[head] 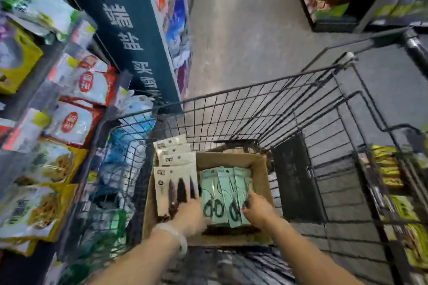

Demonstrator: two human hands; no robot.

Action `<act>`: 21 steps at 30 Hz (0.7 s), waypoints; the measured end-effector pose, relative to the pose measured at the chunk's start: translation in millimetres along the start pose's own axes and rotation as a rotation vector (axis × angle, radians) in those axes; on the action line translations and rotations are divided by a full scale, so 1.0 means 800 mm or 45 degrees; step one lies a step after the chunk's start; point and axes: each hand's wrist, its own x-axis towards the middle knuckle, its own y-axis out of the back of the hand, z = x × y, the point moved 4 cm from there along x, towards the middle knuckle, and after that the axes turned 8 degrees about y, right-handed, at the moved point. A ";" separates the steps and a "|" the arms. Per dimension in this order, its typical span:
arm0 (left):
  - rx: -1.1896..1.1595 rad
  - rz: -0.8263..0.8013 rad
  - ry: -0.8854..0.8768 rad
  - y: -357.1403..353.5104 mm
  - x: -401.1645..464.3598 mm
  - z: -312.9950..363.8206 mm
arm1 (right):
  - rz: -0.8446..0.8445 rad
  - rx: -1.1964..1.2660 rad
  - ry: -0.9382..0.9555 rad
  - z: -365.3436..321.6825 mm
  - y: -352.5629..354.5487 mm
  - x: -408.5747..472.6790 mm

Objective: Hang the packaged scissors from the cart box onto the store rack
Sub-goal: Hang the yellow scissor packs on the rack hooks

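Both hands reach into the cardboard box (259, 169) in the cart (301, 109): the left hand (192, 213) touches the green scissors packs (222, 194) at their left edge with fingers mostly hidden, and the right hand (257, 208) pinches the rightmost pack. To do it well, I think it is better to separate one pack and lift it straight up. The packs lie with the long axis near to far, handles near, hang holes at the far end.

The packaged scissors (225, 199) are flat, mint-green cards, each carrying a pair with dark looped handles toward the near end and blades pointing away. Several lie overlapped in a loose fan (their exact number is blurred), filling the right half of an open brown cardboard box (259, 162) that sits in the wire cart (266, 104). The packs lean slightly, their far ends raised against one another. The store rack (76, 104) stands just left of the cart, hung with bagged goods.
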 end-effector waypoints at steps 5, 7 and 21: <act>-0.036 -0.131 0.135 -0.040 0.082 0.015 | -0.029 0.399 -0.136 0.039 -0.033 0.074; -0.095 -0.177 0.134 -0.056 0.111 0.017 | 0.037 0.487 -0.146 0.049 -0.047 0.099; -0.510 -0.095 0.313 -0.091 0.220 0.018 | 0.150 0.473 -0.224 0.046 -0.065 0.147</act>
